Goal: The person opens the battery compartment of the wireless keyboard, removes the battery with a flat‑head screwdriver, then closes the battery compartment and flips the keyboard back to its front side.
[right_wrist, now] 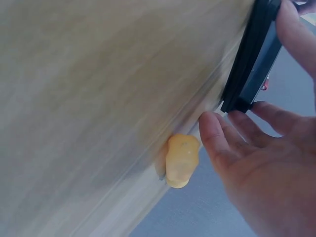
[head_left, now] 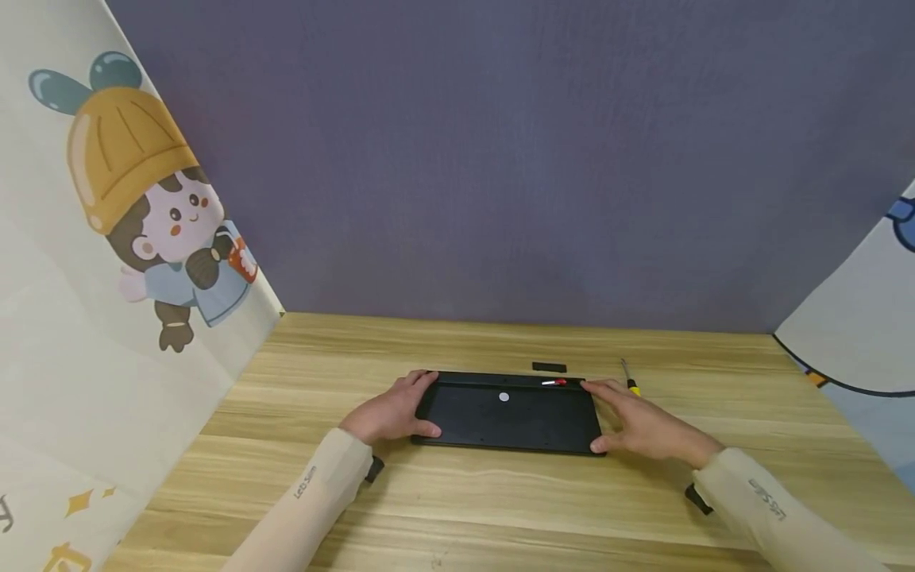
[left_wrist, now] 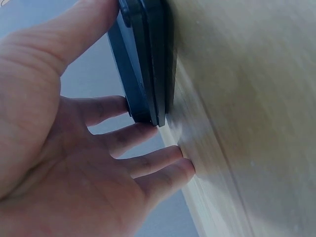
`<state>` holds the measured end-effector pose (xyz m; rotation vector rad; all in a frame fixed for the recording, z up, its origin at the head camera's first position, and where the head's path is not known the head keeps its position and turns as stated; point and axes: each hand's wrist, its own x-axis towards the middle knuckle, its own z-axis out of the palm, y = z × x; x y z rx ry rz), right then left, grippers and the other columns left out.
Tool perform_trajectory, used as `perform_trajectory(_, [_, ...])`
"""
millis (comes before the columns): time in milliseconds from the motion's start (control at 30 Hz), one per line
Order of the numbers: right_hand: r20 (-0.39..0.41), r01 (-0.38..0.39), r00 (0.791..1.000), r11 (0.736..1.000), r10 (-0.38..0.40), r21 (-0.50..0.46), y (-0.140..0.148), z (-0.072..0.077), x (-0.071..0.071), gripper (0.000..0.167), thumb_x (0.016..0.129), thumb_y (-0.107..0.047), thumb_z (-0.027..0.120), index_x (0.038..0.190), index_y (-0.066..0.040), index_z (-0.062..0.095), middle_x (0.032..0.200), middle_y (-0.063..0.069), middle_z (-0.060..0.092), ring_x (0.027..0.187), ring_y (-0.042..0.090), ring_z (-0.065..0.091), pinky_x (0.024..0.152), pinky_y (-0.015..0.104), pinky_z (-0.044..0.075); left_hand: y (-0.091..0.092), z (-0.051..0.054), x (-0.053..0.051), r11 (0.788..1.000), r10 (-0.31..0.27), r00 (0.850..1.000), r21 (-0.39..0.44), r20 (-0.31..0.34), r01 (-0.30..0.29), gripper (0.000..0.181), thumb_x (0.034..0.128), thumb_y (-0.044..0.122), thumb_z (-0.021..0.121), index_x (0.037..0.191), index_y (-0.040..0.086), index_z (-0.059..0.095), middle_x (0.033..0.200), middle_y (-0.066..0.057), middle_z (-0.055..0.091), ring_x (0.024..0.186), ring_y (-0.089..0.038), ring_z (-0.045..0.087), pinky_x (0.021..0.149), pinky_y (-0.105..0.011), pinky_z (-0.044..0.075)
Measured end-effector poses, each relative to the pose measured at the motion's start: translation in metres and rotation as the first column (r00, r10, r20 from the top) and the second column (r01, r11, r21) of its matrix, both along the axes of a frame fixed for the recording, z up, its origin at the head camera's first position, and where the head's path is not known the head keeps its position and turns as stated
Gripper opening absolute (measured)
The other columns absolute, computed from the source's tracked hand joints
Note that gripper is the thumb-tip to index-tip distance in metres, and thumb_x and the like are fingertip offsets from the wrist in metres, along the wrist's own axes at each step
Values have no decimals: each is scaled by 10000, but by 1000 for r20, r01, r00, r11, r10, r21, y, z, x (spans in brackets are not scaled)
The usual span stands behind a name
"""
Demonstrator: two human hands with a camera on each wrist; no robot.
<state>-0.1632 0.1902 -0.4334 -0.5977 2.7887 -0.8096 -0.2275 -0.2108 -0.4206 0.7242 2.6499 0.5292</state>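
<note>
A black keyboard [head_left: 477, 417] lies face down on the table, with a round white sticker on its back. My left hand [head_left: 396, 409] holds its left end, thumb at the near corner and fingertips at the far one. In the left wrist view, the ring and little fingers touch the wood beside the keyboard [left_wrist: 155, 59]. At the other end my right hand [head_left: 646, 421] holds it likewise, thumb near and fingers far. A small red and silver battery [head_left: 554, 383] lies in the strip along the far edge, close to the right fingertips.
Behind the keyboard lies a small black strip-shaped cover [head_left: 549, 367]. A screwdriver [head_left: 631, 380] with a yellow and black handle rests beyond the right hand, its shaft pointing away. The wooden table [head_left: 543, 508] ends at a dark cloth wall [head_left: 515, 199].
</note>
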Motion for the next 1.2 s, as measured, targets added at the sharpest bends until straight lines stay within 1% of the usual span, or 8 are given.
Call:
perform_trajectory(267, [13,17,1000,1000,-17,-3,2,0,3,961,746,-446,764,1479,-51,285,1465,202,279,1280,428,344,928,582,368,6,4,-1,1000,-1,1000,-21,-2,1,931,796,436,738,1515,146,223,1536,-122,181,1384,-333,192,994,-499,349])
perform_trajectory(367, [13,21,1000,1000,-21,-4,1,1,3,955,750,-434,768,1481,-55,283,1466,200,281,1285,422,341,934,580,365,11,9,-2,1000,-15,999,-20,-28,14,924,794,441,741,1508,131,242,1541,-123,168,1388,-340,171,1004,-520,327])
perform_trajectory(467, [8,19,1000,1000,-19,4,1,1,3,957,752,-441,762,1481,-51,280,1466,203,283,1286,422,340,936,577,365,18,15,-3,998,-60,995,-14,-78,59,912,803,450,731,1498,92,261,1539,-148,166,1386,-355,163,1038,-534,269])
perform_trajectory(600, [10,16,1000,1000,-16,2,1,2,4,958,753,-451,753,1480,-44,278,1466,216,278,1283,430,339,933,581,365,32,21,-6,990,-139,981,-22,-136,138,882,824,460,706,1488,69,277,1529,-161,187,1381,-361,172,1065,-520,223])
perform_trajectory(733, [17,18,1000,1000,-18,-2,0,2,3,956,755,-449,753,1482,-50,276,1470,215,276,1284,422,342,934,570,371,47,25,-8,978,-211,965,-29,-156,209,843,849,445,684,1489,82,274,1518,-146,216,1383,-343,176,1075,-507,211])
perform_trajectory(867, [20,23,1000,1000,-23,-5,-1,3,2,955,753,-442,757,1482,-54,278,1476,207,274,1291,413,338,936,556,377,66,26,-12,963,-271,947,-51,-174,266,813,860,430,678,1487,90,288,1505,-116,255,1379,-302,200,1076,-468,234])
perform_trajectory(1000, [25,31,999,1000,-31,-3,-1,3,3,952,751,-428,766,1480,-53,282,1480,208,269,1295,413,332,939,552,378,87,27,-16,947,-320,929,-79,-185,310,762,873,432,661,1473,99,328,1486,-76,299,1372,-271,227,1079,-420,246])
perform_trajectory(1200, [14,26,1000,1000,-26,4,-1,2,3,954,747,-436,766,1477,-47,289,1467,200,293,1295,406,334,948,560,364,112,27,-20,934,-358,918,-62,-171,352,679,903,432,616,1461,139,364,1477,-33,331,1375,-239,236,1069,-390,274])
